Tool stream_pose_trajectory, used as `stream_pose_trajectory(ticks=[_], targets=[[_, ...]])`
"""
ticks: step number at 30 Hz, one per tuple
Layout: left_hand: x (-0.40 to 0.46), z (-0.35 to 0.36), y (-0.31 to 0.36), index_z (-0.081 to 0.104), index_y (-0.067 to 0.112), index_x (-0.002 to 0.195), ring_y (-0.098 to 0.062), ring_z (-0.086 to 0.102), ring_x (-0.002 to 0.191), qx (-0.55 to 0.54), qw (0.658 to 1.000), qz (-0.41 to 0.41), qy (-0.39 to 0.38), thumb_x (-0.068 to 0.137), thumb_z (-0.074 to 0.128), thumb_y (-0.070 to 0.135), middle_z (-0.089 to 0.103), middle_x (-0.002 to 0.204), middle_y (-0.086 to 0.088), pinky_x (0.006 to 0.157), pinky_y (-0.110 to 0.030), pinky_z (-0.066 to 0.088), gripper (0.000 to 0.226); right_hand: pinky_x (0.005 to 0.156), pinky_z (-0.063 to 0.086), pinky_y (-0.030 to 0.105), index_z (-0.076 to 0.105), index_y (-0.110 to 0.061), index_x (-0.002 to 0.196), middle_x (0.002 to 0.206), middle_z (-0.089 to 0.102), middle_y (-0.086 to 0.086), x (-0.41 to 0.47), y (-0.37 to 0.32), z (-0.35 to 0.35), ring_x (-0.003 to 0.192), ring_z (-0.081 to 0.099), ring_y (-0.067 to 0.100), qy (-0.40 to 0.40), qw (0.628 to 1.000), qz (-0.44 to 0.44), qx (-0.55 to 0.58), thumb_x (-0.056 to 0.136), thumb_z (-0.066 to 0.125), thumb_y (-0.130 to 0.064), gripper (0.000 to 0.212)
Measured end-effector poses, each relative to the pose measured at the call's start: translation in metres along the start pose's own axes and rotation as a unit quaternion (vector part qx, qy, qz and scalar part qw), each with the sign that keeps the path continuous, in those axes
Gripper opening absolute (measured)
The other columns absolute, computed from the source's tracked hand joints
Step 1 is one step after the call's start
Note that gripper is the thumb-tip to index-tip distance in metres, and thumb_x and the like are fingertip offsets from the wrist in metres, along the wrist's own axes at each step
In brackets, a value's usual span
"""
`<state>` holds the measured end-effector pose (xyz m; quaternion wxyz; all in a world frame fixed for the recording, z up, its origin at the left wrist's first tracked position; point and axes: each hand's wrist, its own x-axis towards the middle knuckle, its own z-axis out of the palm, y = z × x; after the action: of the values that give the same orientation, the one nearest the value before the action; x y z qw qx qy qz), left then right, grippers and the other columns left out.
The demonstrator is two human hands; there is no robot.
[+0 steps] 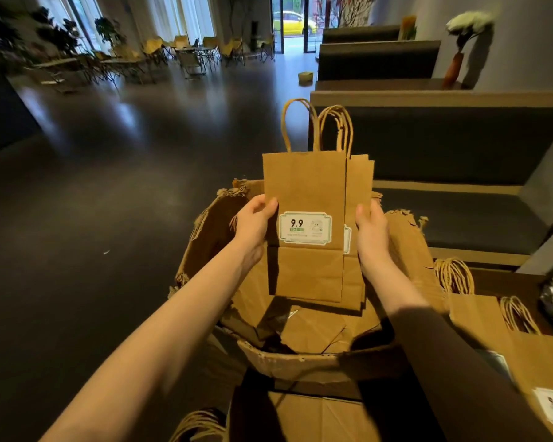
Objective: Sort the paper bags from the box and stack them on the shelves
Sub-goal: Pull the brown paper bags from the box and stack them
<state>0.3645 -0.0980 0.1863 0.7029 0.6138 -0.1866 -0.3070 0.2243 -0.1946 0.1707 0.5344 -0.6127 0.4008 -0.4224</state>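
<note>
Here the step in hand looks like gathering and squaring a small bundle of bags [304, 193] lifted out of the box [316, 362], before it goes to the shelves. The left hand [253, 226] grips the bundle's left edge, thumb on the front face and fingers behind; the right hand [372, 231] grips the right edge the same way. Neither grip is free: both are closed on the bags.

The bundle stands upright above the box, handles [336, 126] up. The front bag bears a label [305, 228] reading 9.9; at least one more bag sits offset behind it to the right, its own label edge peeping out. How many bags lie behind I cannot tell.

As a judgement, the next move calls for sliding the rear bags flush with the front one, then turning right, where the shelves [444, 98] rise in steps. The grip should stay firm at both edges, since loose flat bags could fan out or slip back into the box.

The box is torn cardboard, its rim ragged and flaps bent outward. Inside lie more flat brown bags, tumbled at angles, so sorting appears only partly done. To the right, on a low surface, more bags [492, 320] already lie flat with their handles showing, one with a label at the frame's edge. More handles show at the bottom edge, near the left arm.
</note>
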Motion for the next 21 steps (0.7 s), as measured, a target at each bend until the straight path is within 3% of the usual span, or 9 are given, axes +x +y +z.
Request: stream_pose_trajectory(ticks=[3,5,8,10,12,16,19,21], targets=[[-0.001,0.008,-0.004,0.058,0.005,0.119,-0.009,0.064,0.078,-0.008,1.0,-0.006,0.014,0.094,0.052,0.012,0.067,0.106,-0.007,0.058,-0.019,0.053,0.026,0.092,0.046,0.027,0.052,-0.01,0.123,0.112,0.059,-0.002,-0.005,-0.004,0.005,0.099,0.056,0.006,-0.022,0.999,-0.017,0.026,0.103,0.031,-0.023,0.032],[-0.001,0.014,-0.006,0.057,0.008,0.118,-0.01,0.065,0.075,-0.038,0.998,-0.017,0.047,0.093,0.055,0.009,0.066,0.101,-0.005,0.056,-0.021,0.055,0.026,0.092,0.045,0.024,0.047,-0.01,0.132,0.122,0.055,-0.005,-0.006,-0.005,0.007,0.111,0.053,0.009,-0.045,0.999,-0.018,0.023,0.101,0.035,-0.031,0.038],[0.0,0.021,-0.007,0.054,0.01,0.117,-0.011,0.065,0.073,-0.056,0.996,-0.021,0.064,0.091,0.058,0.008,0.065,0.096,-0.004,0.055,-0.022,0.055,0.026,0.086,0.047,0.022,0.042,-0.012,0.137,0.129,0.054,0.0,-0.003,-0.001,0.006,0.116,0.052,0.012,-0.064,0.998,-0.014,-0.002,0.095,0.052,-0.023,0.045],[0.007,0.018,-0.011,0.051,0.012,0.114,-0.012,0.062,0.073,-0.005,0.999,-0.021,0.038,0.092,0.059,0.015,0.062,0.091,-0.002,0.057,-0.022,0.052,0.024,0.086,0.048,0.023,0.042,-0.012,0.136,0.13,0.055,0.003,0.0,0.003,0.001,0.116,0.053,0.014,-0.055,0.998,-0.014,-0.001,0.095,0.054,-0.018,0.043],[0.018,0.009,-0.017,0.052,0.012,0.105,-0.014,0.059,0.07,0.035,0.998,-0.038,-0.028,0.096,0.051,0.025,0.061,0.084,-0.003,0.064,-0.026,0.051,0.016,0.077,0.047,0.015,0.044,-0.013,0.133,0.124,0.057,0.001,0.004,0.006,-0.006,0.111,0.055,0.011,-0.055,0.998,-0.024,0.001,0.096,0.051,-0.015,0.038],[0.044,-0.012,-0.032,0.055,0.012,0.093,-0.016,0.061,0.068,0.134,0.987,-0.065,-0.064,0.101,0.04,0.02,0.066,0.082,-0.006,0.066,-0.027,0.05,0.019,0.066,0.05,0.009,0.044,-0.011,0.131,0.115,0.058,-0.003,0.016,0.015,-0.021,0.097,0.059,0.001,-0.041,0.999,-0.024,0.02,0.098,0.047,-0.013,0.034],[0.064,-0.021,-0.055,0.053,0.014,0.086,-0.014,0.059,0.07,0.29,0.952,-0.055,-0.08,0.098,0.044,0.015,0.063,0.081,-0.003,0.058,-0.019,0.045,0.015,0.062,0.048,0.005,0.044,-0.008,0.129,0.111,0.057,-0.003,0.031,0.023,-0.027,0.087,0.057,-0.006,-0.016,0.999,-0.011,0.032,0.098,0.045,-0.011,0.031],[0.08,-0.024,-0.077,0.054,0.014,0.081,-0.017,0.059,0.078,0.392,0.913,-0.052,-0.1,0.093,0.051,0.01,0.062,0.085,-0.006,0.062,-0.02,0.045,0.013,0.061,0.049,0.007,0.044,-0.01,0.128,0.109,0.057,-0.004,0.041,0.027,-0.028,0.083,0.059,-0.006,-0.012,0.999,-0.002,0.037,0.099,0.044,-0.011,0.03]])
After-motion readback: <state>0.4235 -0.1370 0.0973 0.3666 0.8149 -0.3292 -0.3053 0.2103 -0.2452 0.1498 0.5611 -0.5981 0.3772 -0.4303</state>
